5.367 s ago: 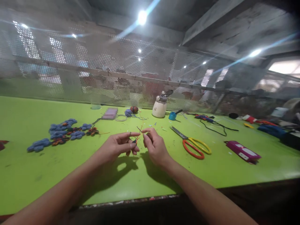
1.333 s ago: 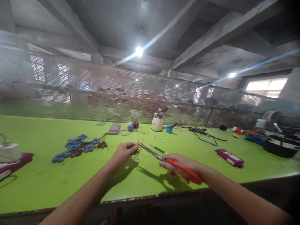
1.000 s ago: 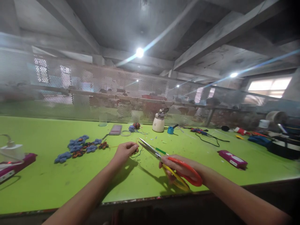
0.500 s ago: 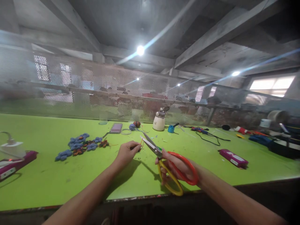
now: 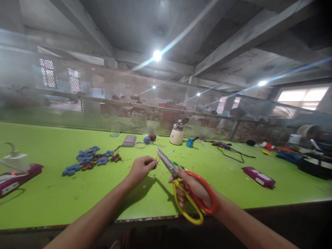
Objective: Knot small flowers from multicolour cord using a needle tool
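My left hand (image 5: 142, 169) is closed in a pinch, with a thin orange strand of yarn (image 5: 158, 157) standing up from its fingertips. A small dark piece shows under those fingers, mostly hidden. Scissors (image 5: 169, 166) with one red and one yellow handle are held in my right hand (image 5: 194, 186). The blades lie together, pointing up and left, their tips beside the orange strand. A slim green item (image 5: 178, 166) shows just behind the scissors; the hand partly hides it. To the left lie blue and dark-orange crocheted flowers (image 5: 88, 159), joined in a cluster.
Behind my hands on the green table (image 5: 64, 204) stand a cream bottle (image 5: 176, 134), a blue pot (image 5: 190, 143) and yarn balls (image 5: 146, 140). Purple power strips lie at right (image 5: 259, 177) and left (image 5: 31, 174). A black cord (image 5: 233, 156) curls at the right. A mesh screen (image 5: 124, 110) closes the far edge.
The scissor blades, slightly apart before, have come together, and the handles have swung a little lower. My left hand still pinches the yarn in nearly the same place.
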{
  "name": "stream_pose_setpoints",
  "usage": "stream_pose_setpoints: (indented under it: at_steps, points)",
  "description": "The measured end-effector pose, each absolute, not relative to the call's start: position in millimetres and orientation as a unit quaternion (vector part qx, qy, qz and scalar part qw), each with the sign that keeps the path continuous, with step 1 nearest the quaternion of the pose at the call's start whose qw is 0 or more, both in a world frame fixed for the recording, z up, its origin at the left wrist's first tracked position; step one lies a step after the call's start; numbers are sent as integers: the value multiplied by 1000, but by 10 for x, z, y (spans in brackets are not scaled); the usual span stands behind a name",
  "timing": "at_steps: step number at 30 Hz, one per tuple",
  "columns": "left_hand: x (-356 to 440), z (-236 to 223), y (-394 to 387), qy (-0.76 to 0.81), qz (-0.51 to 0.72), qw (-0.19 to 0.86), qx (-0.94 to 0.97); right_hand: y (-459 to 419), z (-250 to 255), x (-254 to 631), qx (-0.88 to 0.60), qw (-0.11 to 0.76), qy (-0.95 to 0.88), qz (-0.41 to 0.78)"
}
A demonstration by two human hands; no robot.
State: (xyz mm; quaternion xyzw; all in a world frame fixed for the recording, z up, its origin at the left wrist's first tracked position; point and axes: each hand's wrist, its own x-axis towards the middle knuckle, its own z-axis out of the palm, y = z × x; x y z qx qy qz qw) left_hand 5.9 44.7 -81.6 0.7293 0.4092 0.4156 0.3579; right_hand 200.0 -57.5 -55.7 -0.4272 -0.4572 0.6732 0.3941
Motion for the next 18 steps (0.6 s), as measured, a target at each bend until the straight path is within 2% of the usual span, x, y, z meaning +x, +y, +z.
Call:
stream_pose_setpoints:
  at_steps: [7, 12, 18]
  points:
    - [54, -790, 414, 407, 399, 398, 719, -635, -607, 1998, -463, 394, -576, 546]
    - [40, -810, 459, 406, 419, 449, 677, -543, -440, 2073, -573, 343, -690, 280]
    - [-10, -826, 506, 385, 456, 527, 605, -62, -461, 2574, -685, 288, -657, 130]
